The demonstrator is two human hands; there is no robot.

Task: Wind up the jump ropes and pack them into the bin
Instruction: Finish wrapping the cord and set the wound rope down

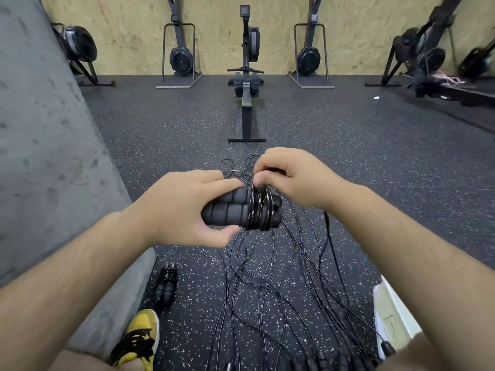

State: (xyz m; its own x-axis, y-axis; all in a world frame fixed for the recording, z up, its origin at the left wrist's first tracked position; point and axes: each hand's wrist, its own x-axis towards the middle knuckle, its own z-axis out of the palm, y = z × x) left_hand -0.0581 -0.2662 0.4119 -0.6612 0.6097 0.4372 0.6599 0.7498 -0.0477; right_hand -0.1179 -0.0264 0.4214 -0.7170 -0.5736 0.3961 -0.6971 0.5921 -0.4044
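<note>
Two foam handles paired, left grip curling round them as winding core; right grip pinching cord just above handles, tensioning wraps; bin sitting below-right of handles.

Matt foam, glossy cord, speckled rubber.

The two handles look like soft black foam, matt and ribbed with grooves. The cord wound round them is thin, smooth and glossy, catching light in small glints, as are the loose cords on the floor, which is dark rubber, grainy and flecked with white. The left wall is bare grey concrete, rough and pitted. The back wall is pale chipboard with a coarse flaked face. The rowing machine has a smooth matt metal rail. The bin seems smooth white plastic.
</note>
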